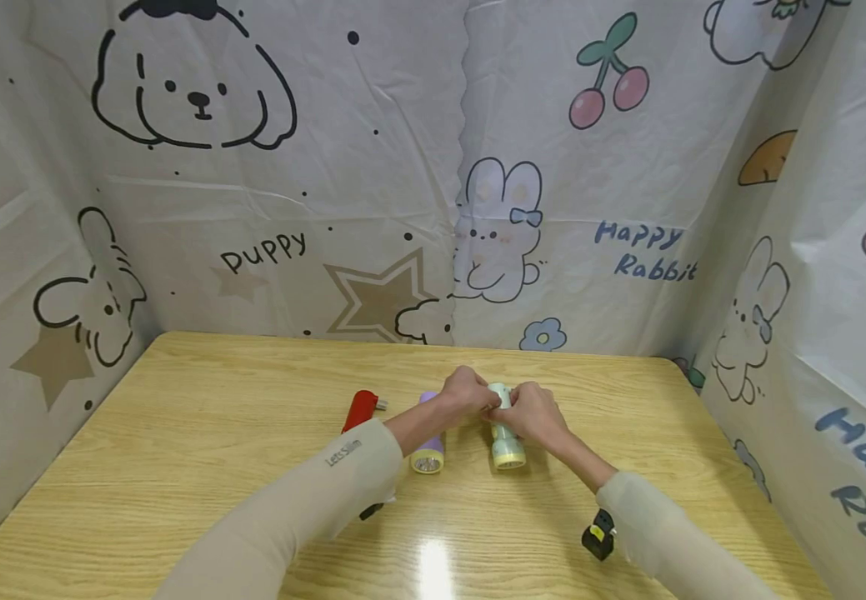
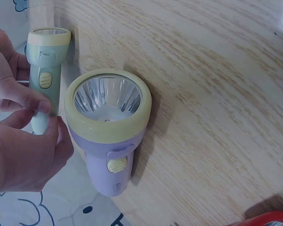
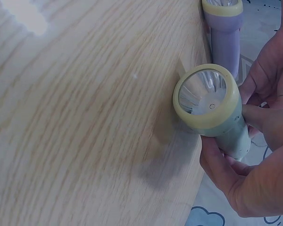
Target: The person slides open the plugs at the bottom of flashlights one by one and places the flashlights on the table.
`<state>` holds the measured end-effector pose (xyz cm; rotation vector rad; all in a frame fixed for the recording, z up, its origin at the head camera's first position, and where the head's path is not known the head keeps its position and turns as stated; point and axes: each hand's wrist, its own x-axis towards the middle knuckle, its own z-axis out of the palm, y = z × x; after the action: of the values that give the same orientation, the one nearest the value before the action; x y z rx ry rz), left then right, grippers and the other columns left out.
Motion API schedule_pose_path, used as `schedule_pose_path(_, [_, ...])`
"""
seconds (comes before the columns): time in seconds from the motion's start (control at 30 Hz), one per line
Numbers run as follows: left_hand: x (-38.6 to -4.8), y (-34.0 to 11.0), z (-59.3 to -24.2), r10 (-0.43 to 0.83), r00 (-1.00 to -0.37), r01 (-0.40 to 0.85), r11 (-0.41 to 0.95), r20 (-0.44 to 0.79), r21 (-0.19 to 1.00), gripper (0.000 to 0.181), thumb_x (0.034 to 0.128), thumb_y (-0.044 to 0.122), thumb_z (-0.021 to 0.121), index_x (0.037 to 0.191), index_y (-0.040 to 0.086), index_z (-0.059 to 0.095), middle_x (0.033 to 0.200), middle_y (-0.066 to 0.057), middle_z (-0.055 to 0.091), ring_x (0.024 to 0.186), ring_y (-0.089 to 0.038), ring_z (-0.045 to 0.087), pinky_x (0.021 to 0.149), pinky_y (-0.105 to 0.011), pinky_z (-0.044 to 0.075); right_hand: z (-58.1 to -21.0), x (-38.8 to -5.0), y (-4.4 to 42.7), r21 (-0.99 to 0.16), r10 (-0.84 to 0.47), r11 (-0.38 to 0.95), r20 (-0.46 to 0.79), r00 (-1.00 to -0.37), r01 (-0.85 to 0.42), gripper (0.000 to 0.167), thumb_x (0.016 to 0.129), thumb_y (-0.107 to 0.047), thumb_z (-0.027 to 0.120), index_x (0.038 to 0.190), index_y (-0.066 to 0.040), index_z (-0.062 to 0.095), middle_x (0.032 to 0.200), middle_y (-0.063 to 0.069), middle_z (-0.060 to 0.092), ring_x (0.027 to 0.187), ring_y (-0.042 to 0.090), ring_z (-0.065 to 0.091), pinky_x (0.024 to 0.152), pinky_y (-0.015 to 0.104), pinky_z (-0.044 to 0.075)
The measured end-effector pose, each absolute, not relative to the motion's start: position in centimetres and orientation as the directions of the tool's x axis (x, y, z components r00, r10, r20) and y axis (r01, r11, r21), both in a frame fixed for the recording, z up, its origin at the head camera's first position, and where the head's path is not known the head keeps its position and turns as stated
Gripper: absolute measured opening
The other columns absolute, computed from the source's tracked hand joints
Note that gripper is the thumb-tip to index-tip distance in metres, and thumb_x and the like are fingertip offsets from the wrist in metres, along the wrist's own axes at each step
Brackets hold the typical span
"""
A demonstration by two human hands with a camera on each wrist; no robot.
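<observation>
A pale green flashlight point(image 1: 508, 452) with a cream rim lies on the table, its lens end toward me. My right hand point(image 1: 538, 414) grips its body, with the fingers curled around the sides. At its tail end, my left hand point(image 1: 466, 392) pinches the flashlight between thumb and fingers, close to the right hand. The cream slide switch shows on the green flashlight point(image 2: 46, 80) in the left wrist view. To the left lies a purple flashlight point(image 1: 427, 460) with a cream rim, partly behind my left forearm. Neither hand touches it.
Farther left is a red flashlight point(image 1: 361, 408) with metal prongs at its far end, its near part hidden by my left sleeve point(image 1: 357, 467). The wooden table point(image 1: 252, 392) meets a printed cloth point(image 1: 312, 192) at the back and sides.
</observation>
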<state>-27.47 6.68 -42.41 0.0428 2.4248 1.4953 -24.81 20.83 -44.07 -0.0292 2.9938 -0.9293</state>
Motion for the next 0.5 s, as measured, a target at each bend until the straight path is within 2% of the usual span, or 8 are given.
schedule_pose_path(0.23, [-27.64, 6.85, -42.61, 0.18, -0.952, -0.14, 0.46, -0.246, 0.877, 0.019, 0.0765, -0.003, 0.072, 0.062, 0.003, 0.061, 0.065, -0.002, 0.052, 0.061, -0.013, 0.046, 0.05, -0.021, 0.037, -44.08, -24.79, 20.81, -0.584, -0.021, 0.812, -0.011, -1.0, -0.011, 0.051, 0.08, -0.03, 0.084, 0.053, -0.012, 0.045, 0.049, -0.001, 0.049, 0.046, 0.01, 0.047, 0.044, 0.021, 0.037])
schedule_pose_path(0.5, [-27.49, 6.91, -42.88, 0.171, -0.961, -0.116, 0.467, -0.218, 0.877, 0.005, 0.0775, 0.0, 0.074, 0.076, -0.003, 0.07, 0.078, -0.005, 0.061, 0.07, -0.015, 0.052, 0.058, -0.022, 0.044, -44.07, -24.93, 20.72, -0.569, 0.0, 0.822, -0.018, -1.0, 0.01, 0.052, 0.079, -0.032, 0.084, 0.053, -0.012, 0.043, 0.049, -0.001, 0.049, 0.047, 0.011, 0.047, 0.045, 0.021, 0.038])
